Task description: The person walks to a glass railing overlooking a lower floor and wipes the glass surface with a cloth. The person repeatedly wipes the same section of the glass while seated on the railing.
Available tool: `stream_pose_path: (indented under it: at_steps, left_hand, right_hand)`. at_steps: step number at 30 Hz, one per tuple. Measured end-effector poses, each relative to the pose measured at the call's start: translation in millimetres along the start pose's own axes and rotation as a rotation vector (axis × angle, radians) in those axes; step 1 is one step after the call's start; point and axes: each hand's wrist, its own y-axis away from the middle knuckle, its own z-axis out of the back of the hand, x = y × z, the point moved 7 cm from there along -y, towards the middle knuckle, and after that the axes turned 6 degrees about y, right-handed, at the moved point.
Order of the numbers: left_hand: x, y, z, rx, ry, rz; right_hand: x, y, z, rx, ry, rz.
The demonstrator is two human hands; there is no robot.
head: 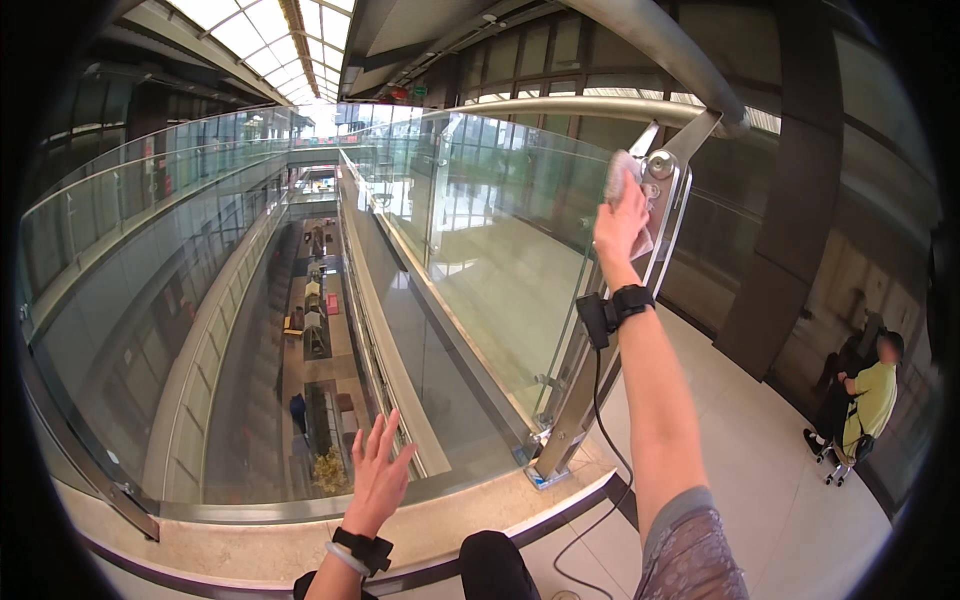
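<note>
My right hand (622, 225) is shut on a pale cleaning cloth (621, 178) and presses it against the upper part of a metal railing post (661, 206), just below the bracket of the handrail. A black device with a cable is strapped to that wrist. Lower down, my left hand (380, 469) is raised with its fingers spread before the glass railing panel (262, 420), holding nothing; whether it touches the glass I cannot tell. That wrist bears a black strapped device and a light bangle.
A metal handrail (585, 107) runs above the glass. The stone ledge (247, 551) borders a deep atrium with lower floors. A black cable (600, 517) hangs near my knee (495, 566). A person in a yellow shirt (874, 397) sits on a wheeled seat at the right.
</note>
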Motion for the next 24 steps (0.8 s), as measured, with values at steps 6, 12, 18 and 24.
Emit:
stream_pose_path:
  at_steps: [6,12,18,24]
  left_hand:
    - [1.8,2.3,-0.5,-0.013,0.017,0.018]
    - [11.8,9.9,4.5,-0.004,0.017,0.051]
    - [14.0,16.0,7.8,-0.002,-0.009,0.048]
    - [15.6,17.0,17.4,-0.019,0.037,0.068]
  right_hand:
    - [95.7,19.9,-1.5,-0.152,-0.057,-0.051]
    - [331.1,123.8,31.0,0.115,-0.411,0.998]
    - [244.9,56.4,1.8,0.086,0.052,0.740]
    - [59.8,-2.8,-5.9,0.006,0.026,-0.139]
